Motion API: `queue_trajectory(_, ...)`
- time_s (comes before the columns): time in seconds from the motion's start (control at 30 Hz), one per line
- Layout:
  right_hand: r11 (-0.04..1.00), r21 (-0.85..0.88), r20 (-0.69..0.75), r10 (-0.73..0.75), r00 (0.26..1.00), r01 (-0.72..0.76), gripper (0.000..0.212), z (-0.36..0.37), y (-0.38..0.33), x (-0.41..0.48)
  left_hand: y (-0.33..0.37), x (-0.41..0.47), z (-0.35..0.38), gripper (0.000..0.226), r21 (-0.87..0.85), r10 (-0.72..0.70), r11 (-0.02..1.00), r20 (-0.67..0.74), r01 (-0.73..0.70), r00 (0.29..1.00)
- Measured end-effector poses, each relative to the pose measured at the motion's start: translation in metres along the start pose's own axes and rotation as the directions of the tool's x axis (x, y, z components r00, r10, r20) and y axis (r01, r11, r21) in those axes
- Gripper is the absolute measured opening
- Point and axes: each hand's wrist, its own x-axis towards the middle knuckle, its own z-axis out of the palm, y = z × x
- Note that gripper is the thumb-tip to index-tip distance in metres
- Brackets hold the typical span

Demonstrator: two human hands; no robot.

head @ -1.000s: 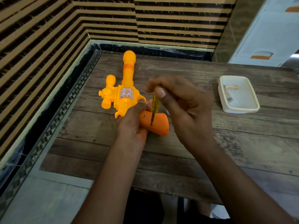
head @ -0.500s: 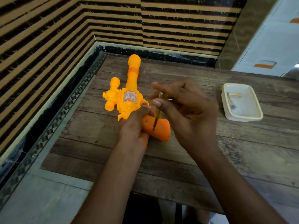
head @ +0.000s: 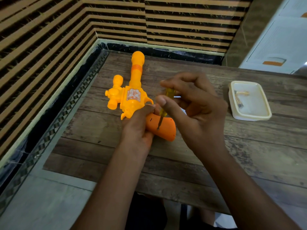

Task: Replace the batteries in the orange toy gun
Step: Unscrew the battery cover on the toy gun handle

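Toy gun [head: 132,97] beside a tray [head: 264,116] (small parts [head: 240,99] inside)

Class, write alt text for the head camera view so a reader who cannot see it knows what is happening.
A person's right hand turns a yellow-handled screwdriver into a screw on the darker orange handle of an orange toy gun, while the left hand steadies the toy on a wooden table. A shallow white tray with small parts sits to the right.
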Motion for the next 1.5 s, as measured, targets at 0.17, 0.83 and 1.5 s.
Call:
queue_trajectory(0.17, 0.999, -0.038, 0.02, -0.021, 1.0, 0.021, 0.027, -0.0033, 0.0013, 0.001, 0.0034, -0.0039, 0.0038, 0.034, -0.062, -0.02, 0.998, -0.051, 0.016, 0.999)
queue_trajectory(0.83, 0.998, -0.053, -0.001, -0.033, 0.999, 0.033, 0.029, -0.0046, 0.0008, 0.0005, 0.0032, -0.0045, 0.0053, 0.017, -0.03, 0.009, 0.999, -0.031, -0.01, 0.999)
queue_trajectory(1.5, 0.998, 0.048, 0.03, 0.039, 0.999, -0.04, 0.033, -0.0059, 0.0027, -0.0009, 0.0006, 0.0016, 0.004, 0.038, -0.053, -0.024, 0.998, -0.065, 0.02, 0.998)
